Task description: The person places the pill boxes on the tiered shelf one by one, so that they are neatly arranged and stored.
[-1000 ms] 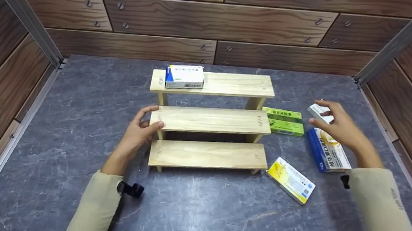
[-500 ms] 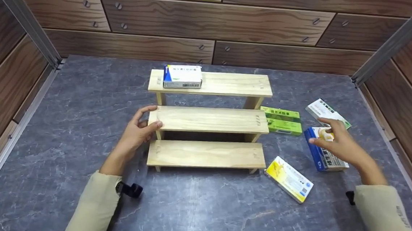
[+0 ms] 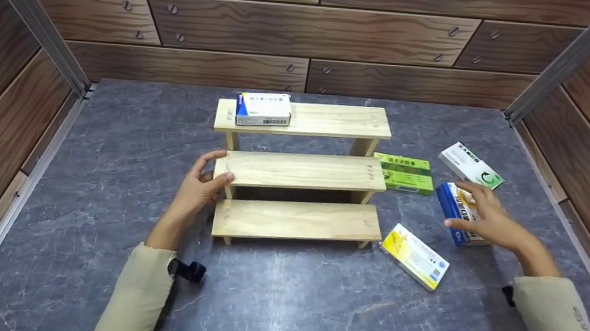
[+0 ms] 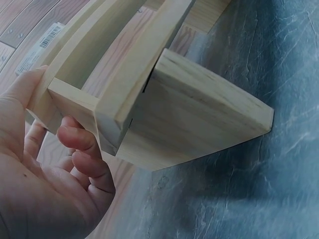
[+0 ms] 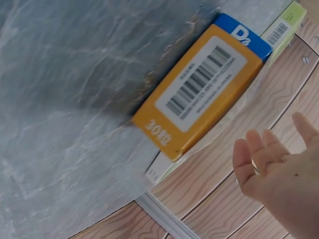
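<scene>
A three-tier wooden step shelf (image 3: 300, 171) stands mid-table. My left hand (image 3: 197, 184) grips the left end of its middle tier, thumb at the front corner and index finger at the back; the left wrist view shows the other fingers curled beside the side board (image 4: 199, 104). Over at the right, my right hand (image 3: 493, 221) hovers above a blue, white and orange medicine box (image 3: 450, 212), fingers spread and holding nothing. In the right wrist view that box's orange barcode end (image 5: 199, 89) faces the camera, apart from the fingers (image 5: 244, 164).
A white-and-blue medicine box (image 3: 263, 110) lies on the top tier's left part. Right of the shelf lie a green box (image 3: 406, 174), a white-and-green box (image 3: 470, 165) and a yellow-and-white box (image 3: 416, 257). Wood-patterned walls (image 3: 304, 31) enclose the table.
My right hand has moved from over the white-and-green box toward me, to above the blue, white and orange box. The left hand keeps its grip on the shelf.
</scene>
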The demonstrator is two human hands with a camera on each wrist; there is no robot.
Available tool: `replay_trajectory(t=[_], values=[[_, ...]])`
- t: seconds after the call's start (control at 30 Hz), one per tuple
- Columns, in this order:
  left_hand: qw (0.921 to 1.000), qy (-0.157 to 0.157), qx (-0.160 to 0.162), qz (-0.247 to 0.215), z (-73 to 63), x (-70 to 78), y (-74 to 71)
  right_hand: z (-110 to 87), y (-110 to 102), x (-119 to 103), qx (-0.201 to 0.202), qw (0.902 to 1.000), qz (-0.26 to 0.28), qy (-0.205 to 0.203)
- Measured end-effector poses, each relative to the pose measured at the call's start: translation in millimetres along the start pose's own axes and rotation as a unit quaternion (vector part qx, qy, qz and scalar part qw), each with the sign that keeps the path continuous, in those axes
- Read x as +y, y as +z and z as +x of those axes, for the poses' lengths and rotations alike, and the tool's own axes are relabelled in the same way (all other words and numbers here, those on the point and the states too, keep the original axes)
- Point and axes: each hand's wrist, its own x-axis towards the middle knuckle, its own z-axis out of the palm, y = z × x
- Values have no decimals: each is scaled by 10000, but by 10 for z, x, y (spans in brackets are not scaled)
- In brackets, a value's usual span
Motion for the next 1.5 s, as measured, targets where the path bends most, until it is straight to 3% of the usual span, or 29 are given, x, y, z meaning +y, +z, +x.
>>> replay_trajectory(t=[0.6, 1.5], values=[[10000, 11, -25, 80, 2, -42, -13, -38, 117, 120, 150, 9979, -522, -342], [9999, 59, -24, -89, 10, -35, -2, -107, 94, 274, 283, 9983, -509, 74]])
